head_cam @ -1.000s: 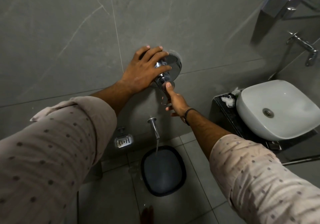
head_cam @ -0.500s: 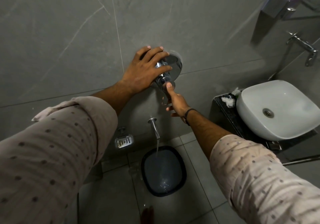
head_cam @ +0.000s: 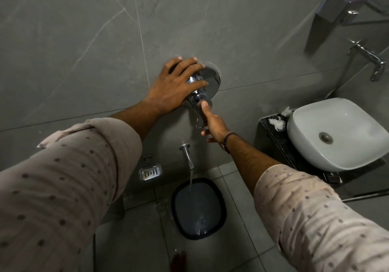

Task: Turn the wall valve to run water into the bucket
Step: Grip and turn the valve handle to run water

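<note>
A chrome wall valve (head_cam: 211,80) with a round plate is set in the grey tiled wall. My left hand (head_cam: 174,88) lies over its upper knob, fingers wrapped on it. My right hand (head_cam: 212,124) reaches up from below, thumb pressed on the valve's lower lever. Below, a chrome spout (head_cam: 188,156) pours a steady stream of water into a dark bucket (head_cam: 219,204) on the floor. Water ripples at the bucket's bottom.
A white basin (head_cam: 341,132) sits on a dark counter (head_cam: 271,137) at the right, with crumpled tissue beside it and a tap (head_cam: 367,58) above. A chrome soap dish (head_cam: 150,171) hangs left of the spout. My bare toes (head_cam: 179,261) show at the bottom edge.
The stream from the spout has grown stronger and water now splashes in the bucket. Both hands have stayed on the valve, barely shifting.
</note>
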